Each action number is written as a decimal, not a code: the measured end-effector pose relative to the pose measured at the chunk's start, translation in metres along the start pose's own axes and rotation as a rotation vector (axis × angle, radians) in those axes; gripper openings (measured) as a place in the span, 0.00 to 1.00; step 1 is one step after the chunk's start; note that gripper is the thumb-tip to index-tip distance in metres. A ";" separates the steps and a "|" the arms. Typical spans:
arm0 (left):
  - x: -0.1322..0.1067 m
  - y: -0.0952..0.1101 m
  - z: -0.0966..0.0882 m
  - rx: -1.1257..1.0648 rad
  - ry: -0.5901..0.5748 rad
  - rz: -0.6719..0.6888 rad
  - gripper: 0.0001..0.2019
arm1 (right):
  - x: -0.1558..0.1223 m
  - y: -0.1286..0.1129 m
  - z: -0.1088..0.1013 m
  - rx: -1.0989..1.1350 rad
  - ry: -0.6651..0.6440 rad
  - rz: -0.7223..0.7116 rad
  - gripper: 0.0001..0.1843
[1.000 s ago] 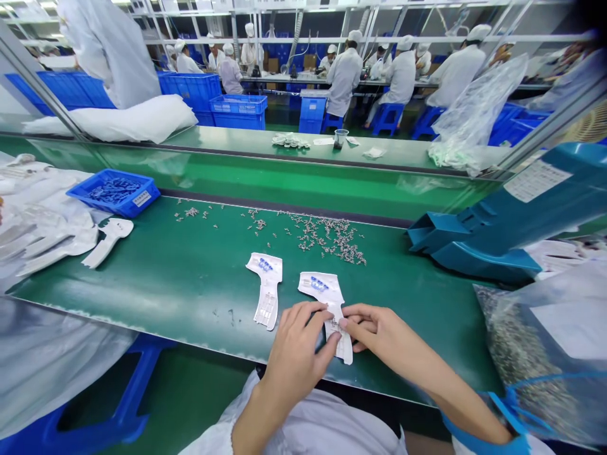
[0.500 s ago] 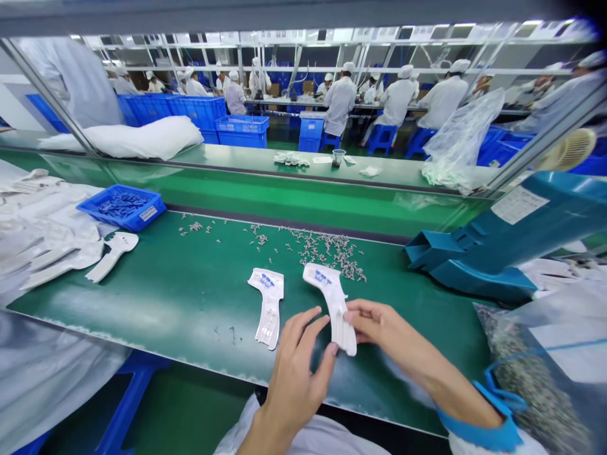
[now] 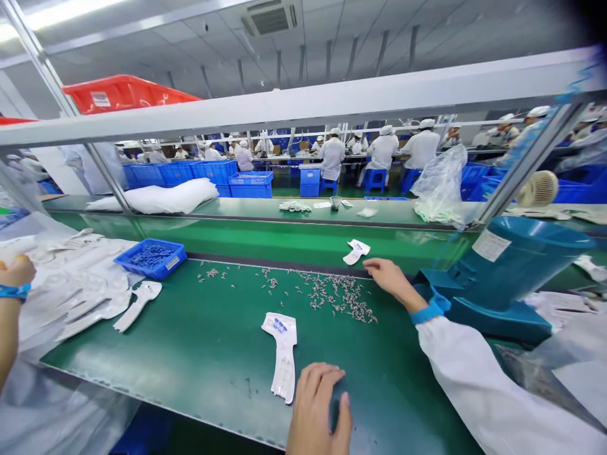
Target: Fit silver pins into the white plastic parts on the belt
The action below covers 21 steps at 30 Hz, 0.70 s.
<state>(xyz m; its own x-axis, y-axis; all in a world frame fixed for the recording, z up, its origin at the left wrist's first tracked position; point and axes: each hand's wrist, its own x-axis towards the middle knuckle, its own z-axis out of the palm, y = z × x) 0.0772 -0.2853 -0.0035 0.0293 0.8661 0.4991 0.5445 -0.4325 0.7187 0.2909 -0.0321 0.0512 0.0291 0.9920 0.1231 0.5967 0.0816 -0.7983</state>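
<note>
My right hand (image 3: 387,277) stretches forward, fingers together and holding nothing, at the far edge of the green bench (image 3: 156,354). Just beyond it, a white plastic piece (image 3: 356,251) lies on the farther green belt. My left hand (image 3: 317,411) sits curled at the near bench edge, and a dark patch by its thumb could be shadow or a small object. A white blister-like plastic tray (image 3: 282,354) with blue marks lies flat to its left. Small metal parts (image 3: 329,292) are scattered across the bench, ahead of my hands.
A blue crate of small blue parts (image 3: 150,258) and stacked white plastic pieces (image 3: 137,304) stand at left. A co-worker's hand (image 3: 16,272) with a blue cuff enters there. A teal hopper (image 3: 497,278) stands at right.
The white piece held between my hands is gone from them, and a white piece now lies on the far belt. My right hand has moved forward, my left has dropped back, and the view has tilted up.
</note>
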 end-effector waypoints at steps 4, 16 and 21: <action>-0.001 0.009 -0.012 -0.008 0.048 0.044 0.14 | -0.036 0.027 -0.008 -0.226 -0.121 -0.131 0.13; 0.004 -0.035 -0.086 0.437 -0.096 -0.158 0.13 | -0.068 0.030 -0.007 -0.339 -0.132 -0.134 0.13; 0.000 -0.018 -0.060 0.392 -0.220 -0.124 0.18 | -0.091 0.015 -0.011 -0.216 -0.226 -0.121 0.10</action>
<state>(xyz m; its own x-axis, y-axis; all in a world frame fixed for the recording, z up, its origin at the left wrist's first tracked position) 0.0167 -0.2926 0.0126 0.0979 0.9561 0.2763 0.8294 -0.2318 0.5083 0.3056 -0.1221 0.0345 -0.2168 0.9746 0.0564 0.7416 0.2020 -0.6397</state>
